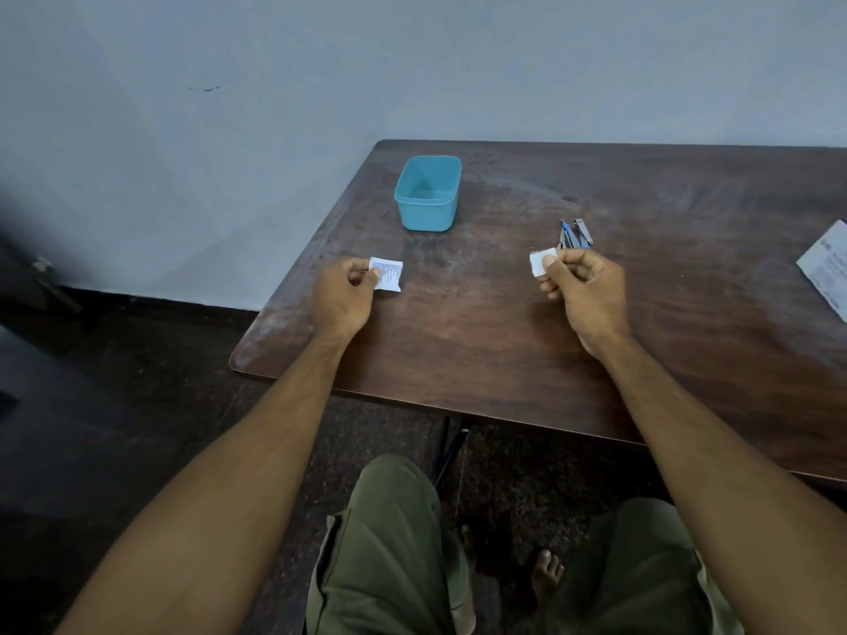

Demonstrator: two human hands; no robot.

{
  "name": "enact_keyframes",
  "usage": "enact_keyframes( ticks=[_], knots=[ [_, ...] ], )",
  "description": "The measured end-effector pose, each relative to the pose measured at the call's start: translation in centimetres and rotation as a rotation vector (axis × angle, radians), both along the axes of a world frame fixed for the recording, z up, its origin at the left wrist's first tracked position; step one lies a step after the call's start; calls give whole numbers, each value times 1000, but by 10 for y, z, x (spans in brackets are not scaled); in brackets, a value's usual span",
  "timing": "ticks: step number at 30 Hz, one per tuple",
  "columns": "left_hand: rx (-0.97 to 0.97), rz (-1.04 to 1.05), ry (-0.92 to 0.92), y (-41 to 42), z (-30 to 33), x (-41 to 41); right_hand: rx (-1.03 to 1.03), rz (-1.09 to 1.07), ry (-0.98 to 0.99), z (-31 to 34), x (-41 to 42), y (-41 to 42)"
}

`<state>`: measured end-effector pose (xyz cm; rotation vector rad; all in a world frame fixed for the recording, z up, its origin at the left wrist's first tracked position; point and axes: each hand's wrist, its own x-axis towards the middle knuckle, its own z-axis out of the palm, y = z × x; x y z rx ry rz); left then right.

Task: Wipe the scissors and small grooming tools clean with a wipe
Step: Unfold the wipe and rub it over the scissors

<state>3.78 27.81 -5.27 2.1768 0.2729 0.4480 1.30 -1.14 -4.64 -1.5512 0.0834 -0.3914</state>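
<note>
Head view, dark wooden table [504,341], teal tub [428,194], grey wall [275,61], dark floor [114,382]

Left hand [341,297] pinches a printed sachet [387,275]; right hand [582,286] pinches a folded white wipe [540,262], near the grooming tools [575,235]. A teal tub [428,194] stands on the worktop [458,341].

Your grooming tools [575,235] are too small to tell apart, the right hand [580,286] covers their near ends, and that printed packet [827,268] runs off the right edge.
</note>
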Motion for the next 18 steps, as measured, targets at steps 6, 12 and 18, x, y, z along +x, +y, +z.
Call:
enact_keyframes(
  ticks=[6,12,18],
  knots=[
    [100,18,18,-5,2,0,-15,-6,1,-2,1,-1],
    [94,57,-16,-6,3,-6,-30,-4,8,-1,0,-1],
    [207,59,-170,-24,6,-21,47,-126,19,2,-2,-1]
  ],
)
